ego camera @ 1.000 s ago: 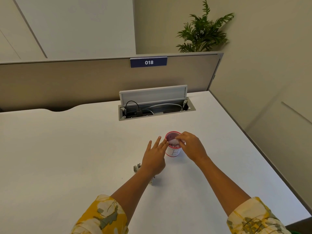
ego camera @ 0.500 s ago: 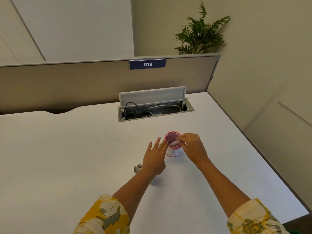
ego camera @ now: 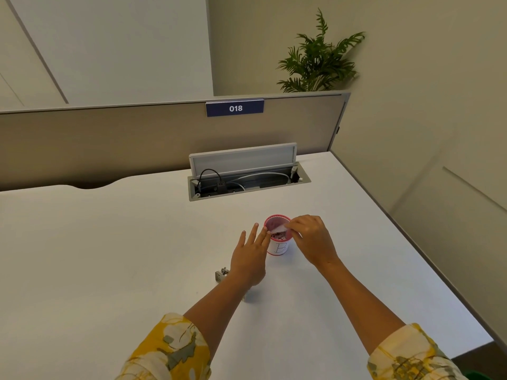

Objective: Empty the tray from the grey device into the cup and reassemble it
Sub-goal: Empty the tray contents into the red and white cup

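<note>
A white desk (ego camera: 109, 256) fills most of the view and is bounded at the back by a beige partition (ego camera: 109, 144) on which a blue sign marked 018 (ego camera: 234, 108) is mounted. A green potted plant (ego camera: 318, 58) is seen behind the partition's right end. An open cable well (ego camera: 248, 182) with its lid raised is set into the desk near the partition, with black and white cables inside.

A small cup (ego camera: 278, 239), red-rimmed with a white label bearing the letter B, stands upright on the desk, well in front of the cable well; small pink and white bits are visible inside it. A pale, translucent tray (ego camera: 279, 229) is pinched by the right hand (ego camera: 312, 239) and held tilted over the cup's mouth. The left hand (ego camera: 248, 259) is spread, its fingertips (ego camera: 264, 229) resting against the cup's left rim.

The grey device (ego camera: 221, 274) lies on the desk beside the left wrist and is largely hidden by it. Yellow patterned sleeves (ego camera: 170, 349) cover both forearms.
</note>
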Tool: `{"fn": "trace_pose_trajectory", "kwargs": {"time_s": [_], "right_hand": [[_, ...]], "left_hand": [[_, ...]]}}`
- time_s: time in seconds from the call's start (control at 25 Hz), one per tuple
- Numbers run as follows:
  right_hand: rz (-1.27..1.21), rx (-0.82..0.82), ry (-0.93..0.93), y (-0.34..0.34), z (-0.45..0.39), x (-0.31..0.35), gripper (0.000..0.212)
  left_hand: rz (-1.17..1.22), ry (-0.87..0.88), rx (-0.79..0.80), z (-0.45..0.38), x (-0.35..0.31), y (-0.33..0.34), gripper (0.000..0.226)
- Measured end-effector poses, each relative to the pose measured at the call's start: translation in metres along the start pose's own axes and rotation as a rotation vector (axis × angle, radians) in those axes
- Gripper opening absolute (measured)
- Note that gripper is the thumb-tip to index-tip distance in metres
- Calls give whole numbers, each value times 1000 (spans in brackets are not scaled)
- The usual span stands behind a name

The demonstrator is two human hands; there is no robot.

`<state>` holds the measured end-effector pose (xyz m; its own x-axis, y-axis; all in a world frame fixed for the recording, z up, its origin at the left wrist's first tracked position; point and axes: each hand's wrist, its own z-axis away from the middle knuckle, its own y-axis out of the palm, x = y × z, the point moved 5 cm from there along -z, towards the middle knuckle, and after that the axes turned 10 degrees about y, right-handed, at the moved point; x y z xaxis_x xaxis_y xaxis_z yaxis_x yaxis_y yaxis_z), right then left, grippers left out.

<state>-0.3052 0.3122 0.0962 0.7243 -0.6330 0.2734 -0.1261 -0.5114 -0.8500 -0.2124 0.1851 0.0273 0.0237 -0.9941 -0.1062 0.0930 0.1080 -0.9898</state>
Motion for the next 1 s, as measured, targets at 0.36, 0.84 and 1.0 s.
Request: {"fn": "trace_pose_trajectory", "kwargs": {"time_s": [0.36, 0.84, 1.0], "right_hand": [[-23, 32, 70, -1, 8, -3, 17], [-531, -128, 634, -7, 11, -20, 24], [-997, -14, 1094, 13, 19, -26, 27]], "left_hand": [[-89, 25, 21, -1, 1, -5, 80], [104, 43, -44, 0, 6, -6, 82], [384, -58, -142, 1, 13, -12, 73]]}}
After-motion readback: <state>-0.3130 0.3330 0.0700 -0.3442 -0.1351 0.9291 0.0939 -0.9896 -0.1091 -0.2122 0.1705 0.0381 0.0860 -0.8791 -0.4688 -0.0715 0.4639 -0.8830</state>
